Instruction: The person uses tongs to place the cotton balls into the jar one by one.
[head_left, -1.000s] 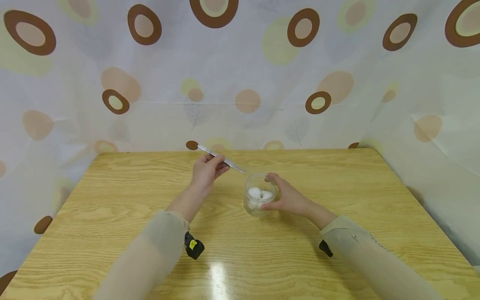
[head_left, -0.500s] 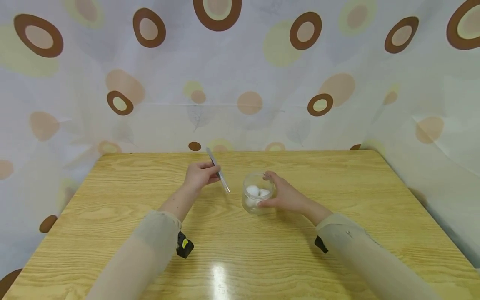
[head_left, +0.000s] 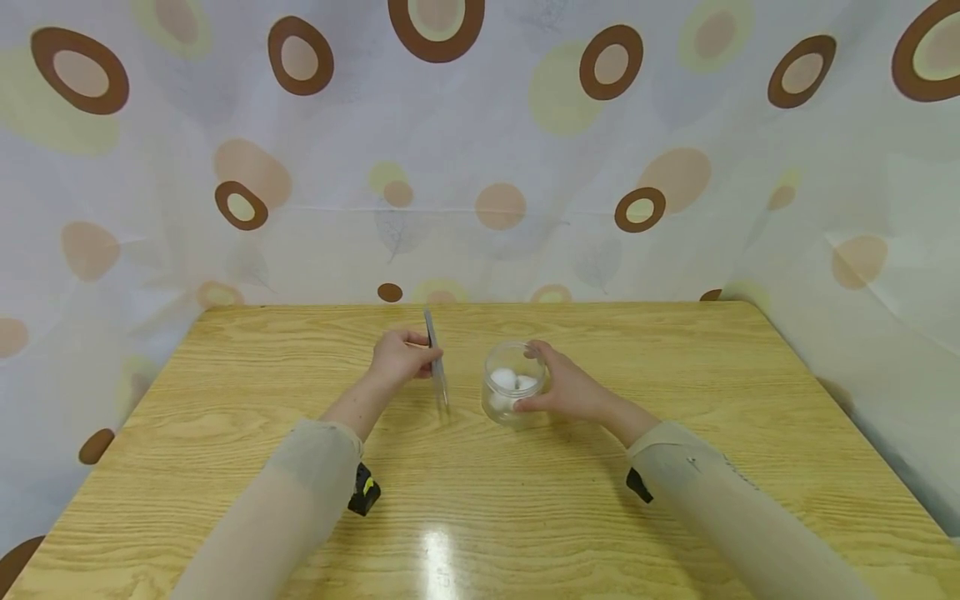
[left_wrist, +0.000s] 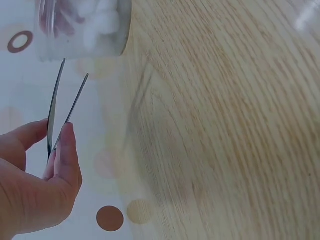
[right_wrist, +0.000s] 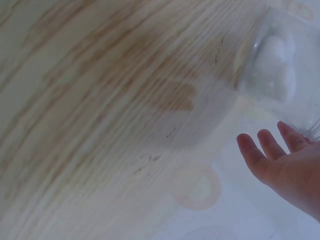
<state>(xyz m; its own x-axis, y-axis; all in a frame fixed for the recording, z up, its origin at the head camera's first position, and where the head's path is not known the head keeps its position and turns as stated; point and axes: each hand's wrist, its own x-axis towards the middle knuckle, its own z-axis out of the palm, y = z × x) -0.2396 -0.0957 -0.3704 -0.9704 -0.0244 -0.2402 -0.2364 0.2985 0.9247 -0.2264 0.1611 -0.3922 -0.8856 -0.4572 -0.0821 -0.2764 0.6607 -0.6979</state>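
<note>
My left hand (head_left: 401, 357) pinches a pair of metal tweezers (head_left: 437, 367) between thumb and fingers, left of the jar. Seen from the left wrist, the two arms of the tweezers (left_wrist: 52, 107) are spread apart with nothing between their tips. A clear, lidless jar (head_left: 495, 410) stands on the table, holding several white cotton balls (head_left: 504, 379). Around the jar's right side, the thumb and fingers of my right hand (head_left: 573, 392) grip near the rim. In the right wrist view the jar (right_wrist: 255, 75) shows at the upper right, beside the fingertips of that hand (right_wrist: 295, 170).
The wooden table (head_left: 480, 492) runs back to a patterned cloth (head_left: 450, 242) hung behind it and along both sides. Dark wrist cameras sit under both forearms, the left one (head_left: 365, 490) plainly visible.
The tweezers have swung away from the jar's rim, and their tips now point down towards the table. My left hand has moved left and slightly nearer. My right hand keeps its grip on the jar.
</note>
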